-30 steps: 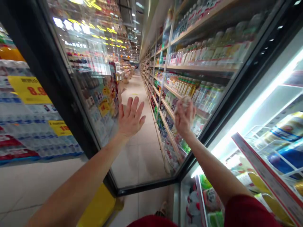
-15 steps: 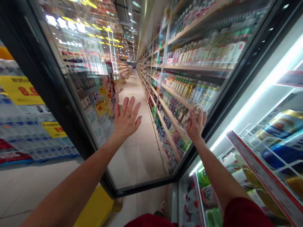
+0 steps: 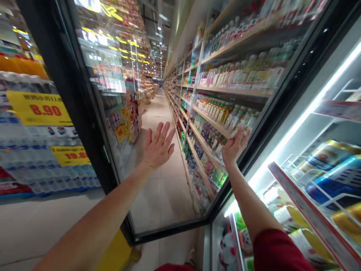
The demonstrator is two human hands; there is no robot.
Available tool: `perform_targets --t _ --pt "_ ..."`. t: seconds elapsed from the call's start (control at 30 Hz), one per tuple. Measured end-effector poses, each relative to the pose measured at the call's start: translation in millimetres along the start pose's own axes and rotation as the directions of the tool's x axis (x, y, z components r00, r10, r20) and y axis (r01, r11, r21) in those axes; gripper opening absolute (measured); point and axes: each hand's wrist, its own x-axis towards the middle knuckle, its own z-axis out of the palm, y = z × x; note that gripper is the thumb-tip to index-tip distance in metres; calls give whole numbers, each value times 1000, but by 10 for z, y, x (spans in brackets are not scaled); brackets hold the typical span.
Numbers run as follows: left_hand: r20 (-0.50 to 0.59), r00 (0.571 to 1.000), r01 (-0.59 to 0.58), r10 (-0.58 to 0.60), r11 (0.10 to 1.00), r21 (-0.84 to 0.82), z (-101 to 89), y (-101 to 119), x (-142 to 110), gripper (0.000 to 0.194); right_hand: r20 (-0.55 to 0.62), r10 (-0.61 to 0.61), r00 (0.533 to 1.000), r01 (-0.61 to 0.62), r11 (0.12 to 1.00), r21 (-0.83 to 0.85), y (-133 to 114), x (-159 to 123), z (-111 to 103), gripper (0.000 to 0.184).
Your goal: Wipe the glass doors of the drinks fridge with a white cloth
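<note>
A black-framed glass door (image 3: pixel 158 199) stands swung out in front of me, the aisle showing through its pane. My left hand (image 3: pixel 159 147) lies flat against the glass near the middle, fingers spread, holding nothing. Close to the door's right frame, my right hand (image 3: pixel 233 147) presses a crumpled pale cloth (image 3: pixel 243 134) to the pane. The fingers are bent around the cloth and partly cover it.
The lit fridge shelves (image 3: pixel 307 210) with cans and bottles are on my right. Stacked water bottles with yellow price signs (image 3: pixel 42 109) stand at left. Something yellow (image 3: pixel 114 250) is below the door. Beyond the glass run drink shelves (image 3: pixel 208 113).
My right hand has moved the cloth rightward across the glass towards the frame, its wrist now turned. The left hand keeps to about the same spot on the pane.
</note>
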Motion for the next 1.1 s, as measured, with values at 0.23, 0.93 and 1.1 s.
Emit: perform_targets --t 0.23,0.93,1.1 --pt "-53 998 -27 32 996 87 -76 58 24 60 159 -475 866 446 876 184 -681 -407 11 48" --pt "-102 995 -1 6 999 52 22 50 32 62 159 -191 969 169 975 141 -79 -557 -42 48" --pt "-120 992 -21 31 996 82 102 -7 39 64 189 -153 970 139 987 85 -35 -531 -18 49"
